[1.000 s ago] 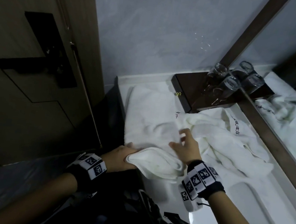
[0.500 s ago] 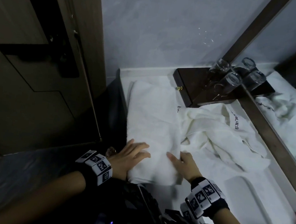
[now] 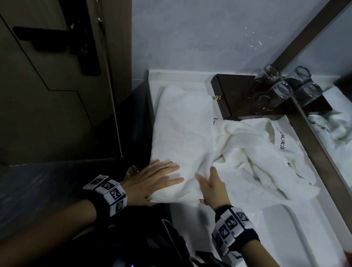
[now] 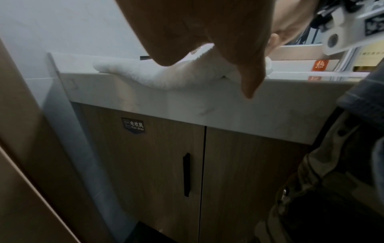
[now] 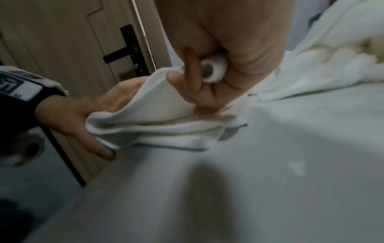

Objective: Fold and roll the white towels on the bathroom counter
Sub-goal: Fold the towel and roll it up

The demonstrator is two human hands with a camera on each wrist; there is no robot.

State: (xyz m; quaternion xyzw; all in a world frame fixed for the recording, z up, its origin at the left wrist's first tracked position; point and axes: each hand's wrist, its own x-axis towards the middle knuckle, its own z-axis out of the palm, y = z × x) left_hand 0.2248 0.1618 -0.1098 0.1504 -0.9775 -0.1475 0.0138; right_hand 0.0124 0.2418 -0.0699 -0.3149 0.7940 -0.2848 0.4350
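A white towel (image 3: pixel 183 134), folded into a long strip, lies on the left of the bathroom counter (image 3: pixel 269 230) and runs away from me. My left hand (image 3: pixel 155 179) presses flat on its near left corner with straight fingers. In the left wrist view the thumb of the left hand (image 4: pixel 207 32) hangs over the counter's front edge, with the towel (image 4: pixel 162 74) under the palm. My right hand (image 3: pixel 208 184) is at the near right edge. The right wrist view shows a fold of the towel (image 5: pixel 155 118) pinched between the thumb and fingers of the right hand (image 5: pixel 239 49). A crumpled white towel heap (image 3: pixel 266 156) lies just to the right.
A dark wooden tray (image 3: pixel 236 91) with upturned glasses (image 3: pixel 281 92) stands at the back, against the mirror (image 3: pixel 345 129). A door (image 3: pixel 46 76) with a black handle stands on the left. Wooden cabinet doors (image 4: pixel 145 164) sit below the counter.
A second ago both hands held the towel's near end bunched up. It now lies flat, the left hand has spread on top of it, and the right hand has drawn back to the near edge.
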